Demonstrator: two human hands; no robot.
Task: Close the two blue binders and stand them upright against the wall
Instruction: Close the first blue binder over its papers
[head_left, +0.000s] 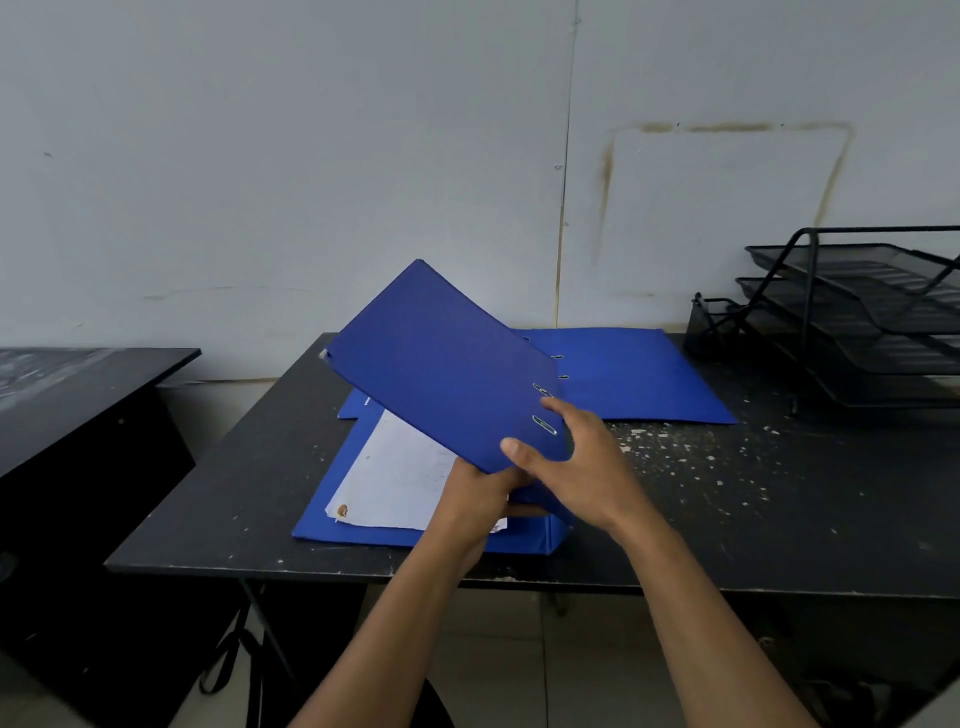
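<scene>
The near blue binder lies at the table's front with its cover half raised over white sheets. My right hand grips the cover near the spine, thumb on top beside the metal slots. My left hand sits under the cover's lower edge, fingers partly hidden, holding the binder there. The second blue binder lies open and flat behind it, close to the wall, partly covered by the raised cover.
The black table is speckled with white flecks on its right half. A black mesh tray rack stands at the back right. A second dark desk is at the left, with a gap between.
</scene>
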